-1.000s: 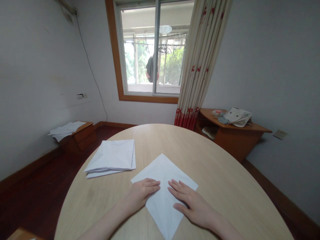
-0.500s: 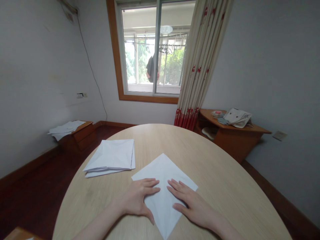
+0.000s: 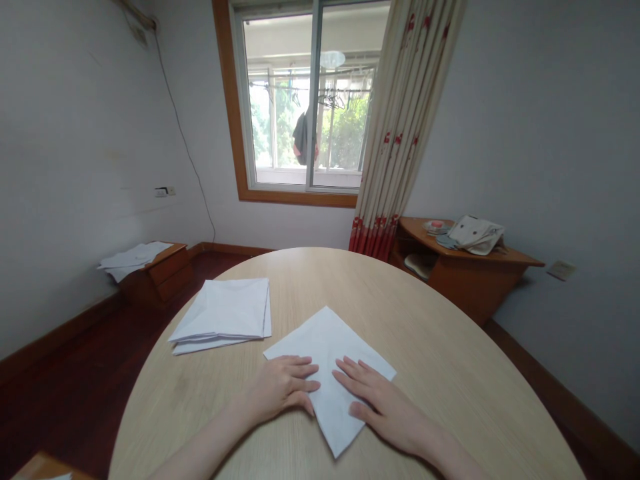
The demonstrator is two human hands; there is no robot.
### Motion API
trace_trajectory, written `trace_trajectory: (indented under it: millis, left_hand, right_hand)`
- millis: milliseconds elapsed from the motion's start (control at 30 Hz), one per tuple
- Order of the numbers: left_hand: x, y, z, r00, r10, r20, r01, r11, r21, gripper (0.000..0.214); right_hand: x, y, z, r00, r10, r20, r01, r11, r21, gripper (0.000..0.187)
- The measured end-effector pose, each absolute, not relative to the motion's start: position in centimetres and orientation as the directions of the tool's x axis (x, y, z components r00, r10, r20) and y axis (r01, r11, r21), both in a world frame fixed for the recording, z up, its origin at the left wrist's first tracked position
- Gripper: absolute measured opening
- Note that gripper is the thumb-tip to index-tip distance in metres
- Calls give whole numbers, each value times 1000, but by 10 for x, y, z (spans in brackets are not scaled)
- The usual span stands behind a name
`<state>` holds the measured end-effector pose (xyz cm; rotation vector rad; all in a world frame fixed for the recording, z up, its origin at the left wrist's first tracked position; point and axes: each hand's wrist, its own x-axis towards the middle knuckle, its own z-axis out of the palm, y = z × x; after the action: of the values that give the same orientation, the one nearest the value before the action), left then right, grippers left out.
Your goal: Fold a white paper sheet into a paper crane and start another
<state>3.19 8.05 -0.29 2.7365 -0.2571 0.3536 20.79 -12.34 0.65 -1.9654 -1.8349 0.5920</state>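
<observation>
Head view: paper flat on tabletop, under fingers of both hands. Fingers of left hand together, flat; thumb now tucked in, earlier splayed. Fingers of right hand slightly apart, pressing flat. Paper's near tip closer to fingers than before. Paper stack beyond left fingers.

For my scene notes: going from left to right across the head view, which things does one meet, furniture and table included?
low cabinet → stack of folded paper → left hand → right hand → corner desk
</observation>
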Motion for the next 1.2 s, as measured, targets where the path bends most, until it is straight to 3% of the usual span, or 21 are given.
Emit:
trace_trajectory:
  millis: [167,367,500,733,933,1200]
  left_hand:
    - [32,79,-6,943,-112,313,-229,-901,368,44]
    - [31,77,-10,916,-53,398,-226,-888,400,54]
    - [29,76,-8,883,-20,468,-220,-900,377,56]
    - [24,73,2,873,30,487,-171,-915,364,59]
    - [25,74,-5,868,122,481,-69,-930,360,51]
    - [28,76,-10,857,224,464,59,-937,343,47]
  right_hand:
    - [209,-126,7,19,1000,-17,859,-25,-512,50]
    - [210,-127,11,14,1000,-23,865,-24,-502,79]
    - [211,-127,4,44,997,71,861,-1,-508,47]
    - [217,-129,-7,135,972,194,849,-12,-529,51]
    - [210,-128,3,242,935,259,811,-49,-582,32]
    - [211,-126,-2,301,870,390,874,-88,-478,43]
